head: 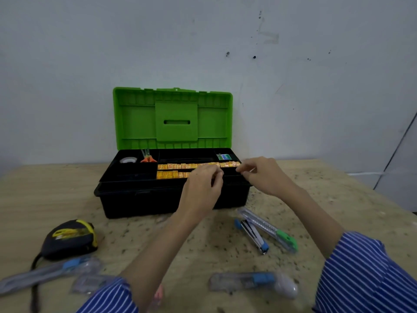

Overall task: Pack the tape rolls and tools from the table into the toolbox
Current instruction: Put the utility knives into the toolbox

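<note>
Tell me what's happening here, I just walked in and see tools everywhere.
A person is packing a toolbox whose green lid stands open. Both hands hover over its top tray: the left hand and right hand seem to be arranging the rows of yellow items there. A tape roll and orange-handled scissors already sit in the tray. A tape measure, a stapler and several utility knives, one green-tipped, are on the table, not yet packed.

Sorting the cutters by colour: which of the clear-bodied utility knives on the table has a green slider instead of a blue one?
The utility knife right of the toolbox, beside the blue-tipped stapler; the others have blue sliders.
</note>
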